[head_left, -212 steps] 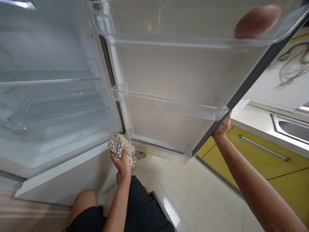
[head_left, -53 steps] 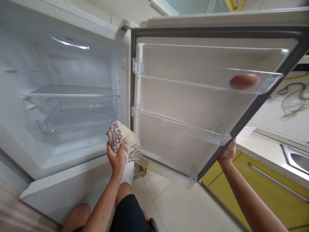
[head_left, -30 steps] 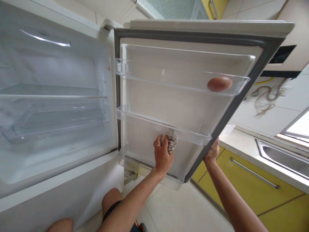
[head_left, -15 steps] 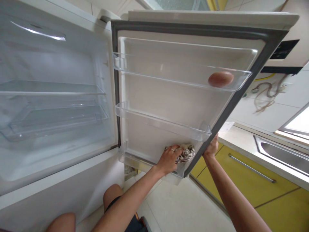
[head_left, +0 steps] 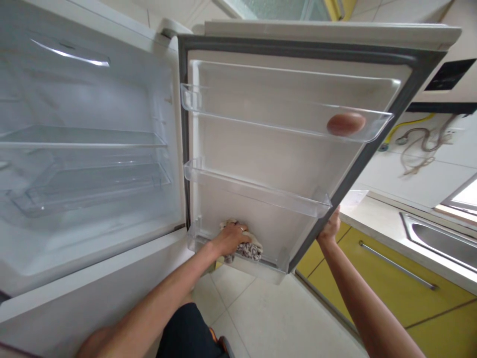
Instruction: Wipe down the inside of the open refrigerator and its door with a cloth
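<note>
A crumpled, patterned cloth [head_left: 252, 249] is bunched under my left hand [head_left: 230, 238], whose fingers are closed on it. Hand and cloth press at the lower inside of the open fridge door [head_left: 257, 149], by its bottom clear shelf [head_left: 266, 272]. A ring shows on one finger. My right hand [head_left: 330, 227] grips the door's free edge on the right; its fingers are partly hidden behind the door. Above, a brown egg-shaped object [head_left: 346, 124] lies in the top door shelf [head_left: 253, 117], toward its right end. The middle door shelf [head_left: 257, 191] is clear plastic.
On the left stands the fridge compartment [head_left: 93, 104] with a glass shelf [head_left: 85, 136] and a clear drawer [head_left: 100, 186]. To the right are yellow cabinets [head_left: 395, 293], a counter [head_left: 372, 214] and a steel sink [head_left: 443, 243]. Hoses [head_left: 417, 132] hang on the wall.
My left hand has slid the cloth leftward along the bottom of the door, toward the hinge side. My right hand keeps its hold on the door edge. The view has shifted slightly.
</note>
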`<action>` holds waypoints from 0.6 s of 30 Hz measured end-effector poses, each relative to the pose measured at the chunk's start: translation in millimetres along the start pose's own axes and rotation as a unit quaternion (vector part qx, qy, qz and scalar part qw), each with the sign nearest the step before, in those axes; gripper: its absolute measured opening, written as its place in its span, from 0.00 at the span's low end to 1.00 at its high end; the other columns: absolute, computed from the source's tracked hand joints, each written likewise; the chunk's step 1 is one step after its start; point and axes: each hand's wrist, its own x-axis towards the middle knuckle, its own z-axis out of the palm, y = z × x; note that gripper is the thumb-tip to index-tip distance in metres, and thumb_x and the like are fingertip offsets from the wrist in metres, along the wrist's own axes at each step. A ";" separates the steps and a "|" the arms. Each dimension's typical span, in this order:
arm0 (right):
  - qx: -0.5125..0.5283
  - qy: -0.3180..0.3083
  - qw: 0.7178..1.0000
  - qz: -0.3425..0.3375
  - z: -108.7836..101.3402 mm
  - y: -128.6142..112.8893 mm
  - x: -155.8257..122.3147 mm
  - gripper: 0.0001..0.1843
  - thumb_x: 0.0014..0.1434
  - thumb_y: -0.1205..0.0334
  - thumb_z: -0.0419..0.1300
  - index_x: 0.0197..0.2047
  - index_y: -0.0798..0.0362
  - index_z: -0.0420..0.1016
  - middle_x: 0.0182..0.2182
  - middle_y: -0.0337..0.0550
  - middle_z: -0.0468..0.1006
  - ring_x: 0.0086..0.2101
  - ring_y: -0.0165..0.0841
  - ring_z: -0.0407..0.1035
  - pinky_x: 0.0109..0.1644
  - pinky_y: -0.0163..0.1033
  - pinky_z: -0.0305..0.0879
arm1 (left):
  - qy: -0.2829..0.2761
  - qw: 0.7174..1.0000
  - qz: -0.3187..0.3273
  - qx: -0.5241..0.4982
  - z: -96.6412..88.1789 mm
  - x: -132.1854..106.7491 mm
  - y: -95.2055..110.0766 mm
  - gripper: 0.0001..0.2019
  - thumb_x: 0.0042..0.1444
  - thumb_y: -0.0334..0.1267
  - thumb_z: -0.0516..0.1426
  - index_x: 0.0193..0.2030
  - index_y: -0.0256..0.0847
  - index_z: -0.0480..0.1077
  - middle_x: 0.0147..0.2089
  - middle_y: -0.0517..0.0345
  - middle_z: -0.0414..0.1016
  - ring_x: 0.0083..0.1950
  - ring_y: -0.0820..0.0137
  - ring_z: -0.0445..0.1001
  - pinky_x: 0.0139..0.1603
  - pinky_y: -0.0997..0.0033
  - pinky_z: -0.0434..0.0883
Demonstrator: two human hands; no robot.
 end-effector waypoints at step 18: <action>0.002 0.002 1.000 0.023 -2.4 4.4 3.2 0.38 0.43 0.21 0.60 0.32 0.51 0.69 0.22 0.33 0.69 0.20 0.26 0.61 0.21 0.35 0.61 | 0.266 0.917 -0.280 -0.100 -18.6 -86.9 -66.4 0.34 0.48 0.22 0.57 0.63 0.48 0.73 0.58 0.50 0.76 0.58 0.59 0.75 0.62 0.59 0.71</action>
